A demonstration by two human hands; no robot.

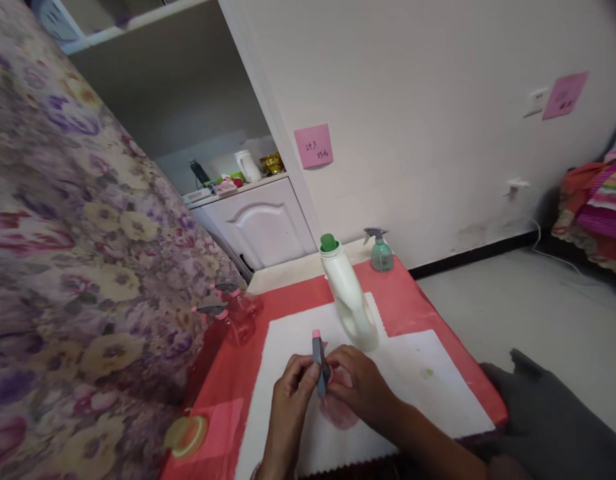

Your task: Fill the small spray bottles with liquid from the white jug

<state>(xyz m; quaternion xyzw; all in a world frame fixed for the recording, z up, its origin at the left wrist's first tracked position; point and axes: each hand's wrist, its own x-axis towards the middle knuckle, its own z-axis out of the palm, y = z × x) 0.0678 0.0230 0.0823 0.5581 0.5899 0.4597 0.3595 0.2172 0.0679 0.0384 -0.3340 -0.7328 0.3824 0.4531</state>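
Note:
A pink see-through spray bottle (339,412) stands on the white cloth in front of me. My left hand (294,390) is closed on its grey trigger head (318,357), which has a pink nozzle tip pointing away from me. From the other side, my right hand (361,383) pinches at the neck, with its fingers hiding most of the collar. Just beyond my hands is a large white jug (349,290) with a handle. Its mouth is uncapped, and something green (328,243) sticks up out of it.
Two more pink spray bottles (238,327) stand by the flowered curtain (103,267). At the far right table corner is a green spray bottle (382,257). A yellowish round lid-like thing (188,437) lies front left. The red-covered table (403,300) carries a white cloth (283,347).

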